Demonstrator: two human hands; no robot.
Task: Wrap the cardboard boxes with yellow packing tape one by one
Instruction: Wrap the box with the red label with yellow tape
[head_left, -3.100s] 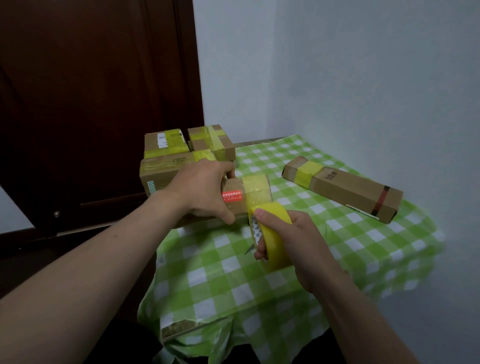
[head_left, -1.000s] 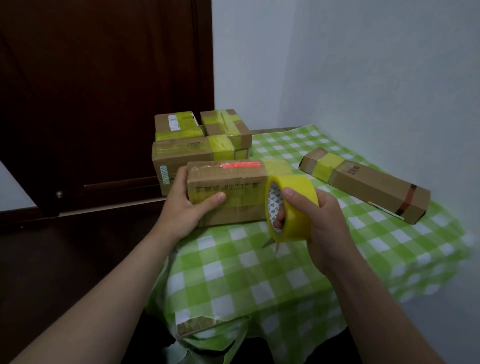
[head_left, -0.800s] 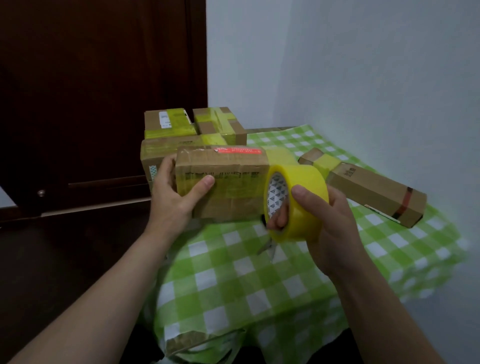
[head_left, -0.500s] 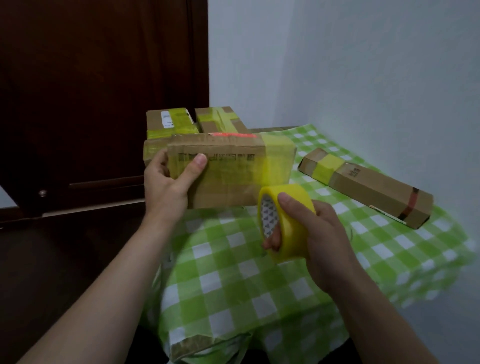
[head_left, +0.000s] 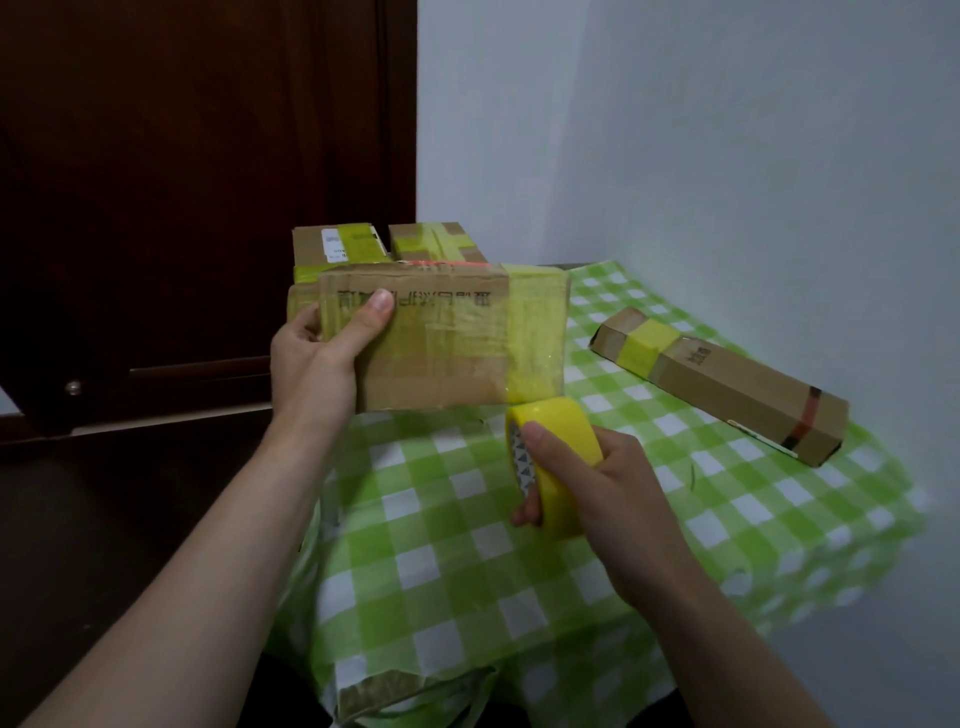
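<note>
My left hand (head_left: 311, 364) grips the left end of a cardboard box (head_left: 441, 343) and holds it up above the table, its broad printed face toward me. A band of yellow tape covers the box's right end. Just below that end, my right hand (head_left: 602, 483) grips the yellow tape roll (head_left: 558, 457), thumb on top and fingers through the core. A strip of tape runs from the roll up to the box's lower right corner.
Behind the held box sit taped boxes (head_left: 337, 247), stacked at the table's back left. A long narrow box (head_left: 727, 384) with a yellow band lies at the right by the wall. The green checked tablecloth (head_left: 467, 545) covers the table. A dark wooden door (head_left: 182, 182) stands left.
My left hand has lifted the box off the table and turned its broad face toward me. My right hand has pulled the roll down below the box's right end, drawing tape over that end.
</note>
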